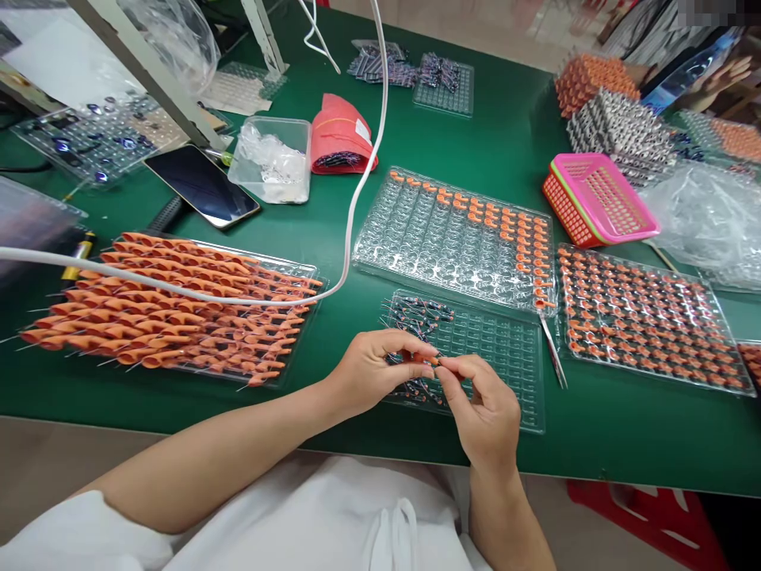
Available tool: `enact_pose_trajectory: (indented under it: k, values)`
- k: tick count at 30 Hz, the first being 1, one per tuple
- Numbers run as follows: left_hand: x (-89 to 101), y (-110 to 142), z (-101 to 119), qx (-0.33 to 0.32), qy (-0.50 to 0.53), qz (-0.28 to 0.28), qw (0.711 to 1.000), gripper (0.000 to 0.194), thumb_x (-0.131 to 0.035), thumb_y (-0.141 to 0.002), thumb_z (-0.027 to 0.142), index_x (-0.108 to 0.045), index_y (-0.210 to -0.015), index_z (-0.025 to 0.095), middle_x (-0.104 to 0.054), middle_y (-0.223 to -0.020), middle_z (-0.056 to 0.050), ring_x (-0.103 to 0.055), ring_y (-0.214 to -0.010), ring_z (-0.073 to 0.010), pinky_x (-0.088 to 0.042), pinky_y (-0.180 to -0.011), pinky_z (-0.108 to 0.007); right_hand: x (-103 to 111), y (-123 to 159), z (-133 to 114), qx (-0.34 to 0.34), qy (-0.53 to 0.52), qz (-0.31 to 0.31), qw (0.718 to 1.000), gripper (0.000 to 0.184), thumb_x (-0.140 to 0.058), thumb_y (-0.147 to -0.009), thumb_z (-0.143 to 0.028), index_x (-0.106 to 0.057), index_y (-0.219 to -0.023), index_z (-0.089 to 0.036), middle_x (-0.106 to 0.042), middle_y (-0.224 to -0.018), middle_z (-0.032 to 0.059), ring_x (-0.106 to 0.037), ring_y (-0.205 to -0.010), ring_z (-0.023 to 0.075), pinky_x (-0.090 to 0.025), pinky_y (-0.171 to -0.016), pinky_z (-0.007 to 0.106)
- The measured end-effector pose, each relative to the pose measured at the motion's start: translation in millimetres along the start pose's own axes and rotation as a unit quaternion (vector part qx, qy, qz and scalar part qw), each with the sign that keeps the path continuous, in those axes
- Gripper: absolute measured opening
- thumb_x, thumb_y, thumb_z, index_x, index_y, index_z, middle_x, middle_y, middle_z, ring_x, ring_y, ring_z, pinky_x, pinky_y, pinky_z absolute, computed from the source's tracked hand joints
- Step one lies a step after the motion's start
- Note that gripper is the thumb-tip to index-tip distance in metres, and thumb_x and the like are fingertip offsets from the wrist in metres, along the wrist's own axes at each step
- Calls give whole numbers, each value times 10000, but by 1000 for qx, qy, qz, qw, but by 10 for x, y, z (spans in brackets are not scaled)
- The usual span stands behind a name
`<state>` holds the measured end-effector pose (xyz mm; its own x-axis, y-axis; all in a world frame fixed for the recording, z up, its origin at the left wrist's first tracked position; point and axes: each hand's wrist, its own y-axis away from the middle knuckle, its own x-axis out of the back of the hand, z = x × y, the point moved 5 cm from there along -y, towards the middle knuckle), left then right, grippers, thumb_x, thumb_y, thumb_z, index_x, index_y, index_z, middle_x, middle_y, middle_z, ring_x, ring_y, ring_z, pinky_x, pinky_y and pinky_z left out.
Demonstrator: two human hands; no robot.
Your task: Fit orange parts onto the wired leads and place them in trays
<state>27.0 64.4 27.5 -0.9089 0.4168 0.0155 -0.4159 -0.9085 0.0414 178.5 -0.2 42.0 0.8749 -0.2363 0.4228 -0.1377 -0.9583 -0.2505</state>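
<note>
My left hand (377,369) is closed in a pinch on a small orange part (434,362). Fingertip to fingertip with it, my right hand (484,404) pinches the other end of the piece, where a dark bit shows; the fingers hide most of it. Both hands are above a clear plastic tray (505,381) with many small moulded pockets. Small dark parts with orange ends (416,313) lie heaped on that tray's left side, partly behind my left hand. Just beyond, another clear tray (416,230) holds small orange pieces (523,246) along its back and right.
Tweezers (552,353) lie right of the near tray. A filled tray (648,325) is further right, below stacked baskets (606,194). Long orange pieces (154,309) cover a tray at left. A white cable (350,230) arches across; a phone (202,185) and plastic tub (270,159) sit behind.
</note>
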Motion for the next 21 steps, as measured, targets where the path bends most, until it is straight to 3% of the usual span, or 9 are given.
enact_pose_trajectory:
  k: [7, 12, 16, 21]
  values:
    - [-3, 28, 9, -67, -74, -36, 994, 172, -755, -804, 222, -769, -974, 203, -760, -898, -49, -705, -806, -179, -554, -756, -256, -12, -6, -11, 25, 19, -15, 999, 155, -626, -884, -119, -679, -983, -226, -696, -898, 29, -662, -809, 165, -518, -707, 288]
    - [7, 37, 10, -20, -85, -38, 995, 333, -771, -782, 233, -715, -1107, 185, -757, -1002, -45, -714, -853, -173, -551, -831, -250, -19, -13, -38, 45, 52, -1, 998, 145, -614, -880, -110, -659, -961, -221, -685, -860, 23, -650, -776, 156, -520, -685, 284]
    - [28, 5, 57, -17, -105, -47, 993, 186, -707, -830, 231, -728, -1002, 166, -748, -954, -45, -695, -842, -167, -542, -807, -249, -4, -12, -32, 51, 51, 15, 997, 150, -596, -889, -115, -656, -973, -222, -683, -864, 31, -650, -801, 165, -532, -712, 304]
    - [48, -18, 76, -23, -97, -47, 994, 131, -662, -853, 203, -730, -961, 173, -739, -925, -42, -687, -847, -164, -534, -793, -243, -12, -3, -14, 23, -20, -26, 999, 179, -603, -896, -142, -667, -1034, -238, -683, -944, 51, -657, -867, 181, -548, -723, 312]
